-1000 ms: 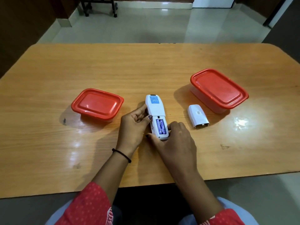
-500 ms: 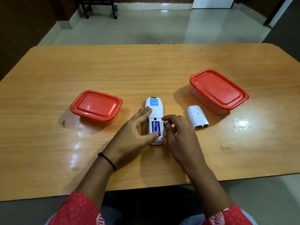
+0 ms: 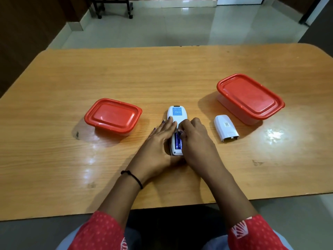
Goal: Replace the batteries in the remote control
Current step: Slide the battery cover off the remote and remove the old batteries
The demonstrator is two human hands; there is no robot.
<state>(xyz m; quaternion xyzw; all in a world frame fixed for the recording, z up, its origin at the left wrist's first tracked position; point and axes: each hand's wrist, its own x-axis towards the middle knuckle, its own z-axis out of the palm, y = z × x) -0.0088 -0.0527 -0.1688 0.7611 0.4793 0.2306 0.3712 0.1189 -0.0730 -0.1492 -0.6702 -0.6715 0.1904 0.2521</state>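
Note:
A white remote control [image 3: 175,114] lies face down at the middle of the wooden table [image 3: 162,78], its battery bay uncovered. Blue batteries [image 3: 178,141] sit in the bay. My left hand [image 3: 160,141] rests flat against the remote's left side, fingers spread over its upper body. My right hand [image 3: 194,139] is on the remote's right side, fingertips curled at the top end of the batteries. The detached white battery cover [image 3: 226,128] lies on the table to the right, apart from both hands.
A closed red-lidded container [image 3: 113,116] stands left of the remote. A larger red-lidded container [image 3: 249,98] stands at the right, just behind the cover. The table's near edge runs below my forearms.
The remote was set down flat and straightened. My left hand has slid forward along its left side, and my right hand's fingertips have moved onto the top of the batteries.

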